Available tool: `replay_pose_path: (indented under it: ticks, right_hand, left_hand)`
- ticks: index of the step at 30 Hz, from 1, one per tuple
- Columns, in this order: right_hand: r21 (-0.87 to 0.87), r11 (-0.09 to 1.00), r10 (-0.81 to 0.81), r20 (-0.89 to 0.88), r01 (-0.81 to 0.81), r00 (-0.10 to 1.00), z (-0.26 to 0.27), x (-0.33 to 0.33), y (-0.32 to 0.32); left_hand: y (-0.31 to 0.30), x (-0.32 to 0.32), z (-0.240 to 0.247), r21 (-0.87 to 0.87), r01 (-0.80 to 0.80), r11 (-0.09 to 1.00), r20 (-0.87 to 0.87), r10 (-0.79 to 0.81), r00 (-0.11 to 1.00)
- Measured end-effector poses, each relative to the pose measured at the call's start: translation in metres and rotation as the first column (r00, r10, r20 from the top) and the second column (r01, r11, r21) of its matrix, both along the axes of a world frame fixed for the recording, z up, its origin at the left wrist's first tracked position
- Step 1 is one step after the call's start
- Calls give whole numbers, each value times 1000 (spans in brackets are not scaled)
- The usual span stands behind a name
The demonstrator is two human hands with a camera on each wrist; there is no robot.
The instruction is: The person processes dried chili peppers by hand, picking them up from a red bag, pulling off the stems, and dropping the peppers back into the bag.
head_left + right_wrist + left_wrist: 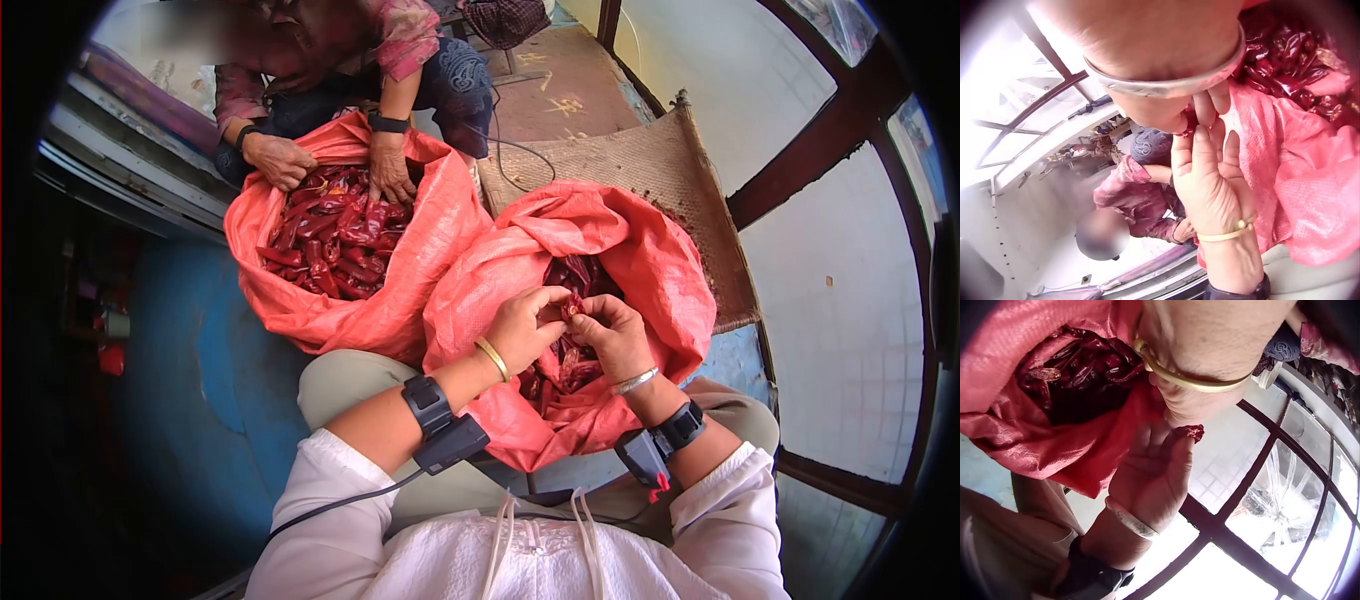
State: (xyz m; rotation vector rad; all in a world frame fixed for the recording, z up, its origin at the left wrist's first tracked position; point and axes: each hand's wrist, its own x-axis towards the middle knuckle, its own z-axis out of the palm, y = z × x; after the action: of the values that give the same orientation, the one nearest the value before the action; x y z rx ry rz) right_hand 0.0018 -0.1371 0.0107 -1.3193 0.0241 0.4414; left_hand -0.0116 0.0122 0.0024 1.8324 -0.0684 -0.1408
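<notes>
A small dark red dried chili pepper (pixel 571 305) is held up between both hands, over the mouth of the nearer red woven sack (pixel 665 265). My left hand (pixel 523 328), with a gold bangle at the wrist, pinches it from the left between thumb and fingers. From the other side my right hand (pixel 620 340), wearing a silver bangle, pinches it too. The pepper's wrinkled end (pixel 1195 432) shows past the right thumb in the left wrist view; fingers hide most of the rest. More dried chili peppers (pixel 1291 59) lie inside the sack below.
Another red sack (pixel 310 322) full of chili peppers (pixel 335 240) stands at the left, touching the nearer one. A seated person's hands (pixel 390 170) reach into it. Behind lies a woven mat (pixel 620 160), with a black cable (pixel 525 150) nearby. Framed window panes rise at the right.
</notes>
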Motion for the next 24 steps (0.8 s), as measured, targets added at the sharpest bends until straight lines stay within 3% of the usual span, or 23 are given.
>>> replay_pose_path:
  ticks: [3, 8, 13, 16, 19, 21, 22, 24]
  right_hand:
    - [49, 999, -15, -91, 20, 996, 19, 3, -6]
    - [42, 999, -7, -97, 12, 995, 22, 7, -15]
    - [73, 997, 17, -143, -7, 990, 21, 7, -19]
    - [137, 990, 51, -182, -26, 982, 22, 7, -19]
    - [122, 990, 93, -144, -75, 985, 24, 7, -18]
    - [-80, 991, 108, 19, -106, 994, 27, 8, -16]
    - [-80, 991, 110, 19, -108, 994, 25, 8, -16]
    - [-221, 971, 141, 213, -92, 967, 20, 9, -15]
  left_hand:
    - [-3, 2, 4, -32, 20, 999, 51, -18, 999]
    - [-8, 3, 10, -50, 18, 999, 112, -12, 994]
    - [-10, 1, 16, 75, 50, 996, 304, -71, 950]
    - [-10, 1, 22, 88, 23, 996, 305, -49, 951]
    - [-11, 1, 24, 97, -20, 995, 281, -8, 960]
    - [-10, 2, 24, 97, -34, 995, 305, 3, 952]
    - [-9, 3, 23, 96, -46, 994, 330, 12, 944]
    - [-7, 4, 21, 107, -43, 993, 350, 3, 937]
